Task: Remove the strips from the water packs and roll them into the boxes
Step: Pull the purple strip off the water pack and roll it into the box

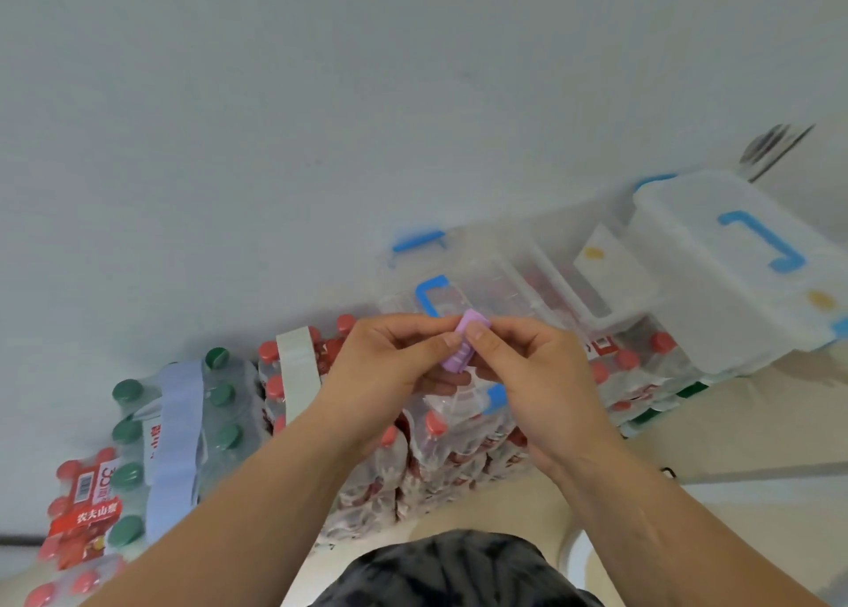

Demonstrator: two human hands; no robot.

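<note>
**Purple strip rolled between both hands above the water packs**

A pale wall closes off the far side, and the packs lie in a row along its foot. The only open room is the light floor at the right, in front of the packs.

The green-capped pack at the left carries a light blue strip across its top. Beside it a white strip crosses the red-capped pack. A smaller red pack lies at the lower left.

A clear box with blue handles sits on the red-capped packs just behind the hands. A second box, white-lidded, sits further right.

Both forearms reach forward and meet over the red-capped pack. The left hand and right hand hold the purple strip between them. It is wound into a small roll, with thumbs and fingers of both hands pinched on it, just in front of the clear box.
</note>
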